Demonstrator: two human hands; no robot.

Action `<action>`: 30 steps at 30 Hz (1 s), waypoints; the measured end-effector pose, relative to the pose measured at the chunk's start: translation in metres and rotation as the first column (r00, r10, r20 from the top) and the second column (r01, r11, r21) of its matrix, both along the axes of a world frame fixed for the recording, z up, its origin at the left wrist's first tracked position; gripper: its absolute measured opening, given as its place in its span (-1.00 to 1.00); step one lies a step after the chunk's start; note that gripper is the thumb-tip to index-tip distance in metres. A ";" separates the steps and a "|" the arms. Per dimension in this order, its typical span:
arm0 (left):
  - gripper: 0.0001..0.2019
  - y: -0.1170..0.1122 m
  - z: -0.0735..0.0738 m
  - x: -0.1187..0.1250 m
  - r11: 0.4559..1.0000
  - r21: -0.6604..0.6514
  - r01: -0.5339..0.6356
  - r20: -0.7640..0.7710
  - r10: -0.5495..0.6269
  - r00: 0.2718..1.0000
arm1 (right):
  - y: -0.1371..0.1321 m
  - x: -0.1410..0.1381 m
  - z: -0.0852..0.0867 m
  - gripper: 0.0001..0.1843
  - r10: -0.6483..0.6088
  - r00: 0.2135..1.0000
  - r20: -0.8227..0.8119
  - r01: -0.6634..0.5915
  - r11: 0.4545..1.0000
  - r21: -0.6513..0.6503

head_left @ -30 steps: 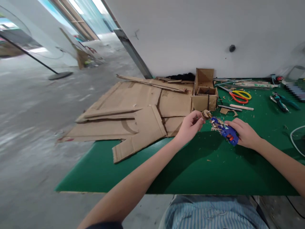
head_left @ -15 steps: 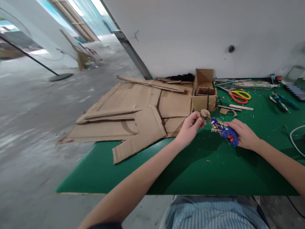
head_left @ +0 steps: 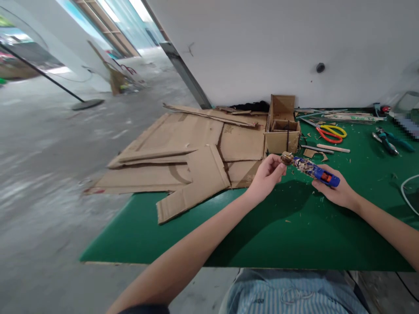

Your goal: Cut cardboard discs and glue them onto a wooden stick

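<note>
My left hand pinches a small round cardboard disc between thumb and fingertips. My right hand is wrapped round a blue glue gun with a red part near its rear and scraps stuck along its front. The gun's nozzle end points left and meets the disc, though whether it touches cannot be made out. Both hands are held above the green table. Just behind them stands a small open cardboard box with a dark band round it.
Large cardboard sheets and an angled cardboard piece cover the table's left. On the right lie scissors, pliers, a pale stick, cardboard offcuts and a white cable. A white wall rises behind.
The glue gun has turned flatter, its rear swinging right and up. The disc has tilted, its face no longer turned to me as before. Both hands keep their holds.
</note>
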State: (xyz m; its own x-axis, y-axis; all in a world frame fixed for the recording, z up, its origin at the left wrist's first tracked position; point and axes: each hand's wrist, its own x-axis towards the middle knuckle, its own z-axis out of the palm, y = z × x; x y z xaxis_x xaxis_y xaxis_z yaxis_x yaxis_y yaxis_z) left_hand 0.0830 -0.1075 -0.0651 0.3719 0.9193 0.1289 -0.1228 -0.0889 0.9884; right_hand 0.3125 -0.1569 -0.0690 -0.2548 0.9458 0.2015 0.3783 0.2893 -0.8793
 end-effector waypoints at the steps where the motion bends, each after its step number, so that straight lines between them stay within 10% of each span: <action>1: -0.62 0.000 0.000 0.000 1.000 -0.003 -0.001 -0.001 0.001 1.000 | 0.000 -0.001 0.001 -0.66 0.005 0.999 -0.038 -0.007 0.998 -0.056; 13: -0.64 -0.002 -0.001 0.005 1.000 0.004 -0.004 0.073 0.004 0.997 | 0.006 -0.002 -0.004 -0.58 -0.036 0.818 -0.575 -0.264 0.864 -0.430; 30: -0.77 0.000 0.005 -0.003 0.946 0.312 -0.093 -0.157 0.148 0.976 | 0.006 -0.001 0.012 -0.48 -0.111 0.852 -0.512 -0.297 0.702 -0.647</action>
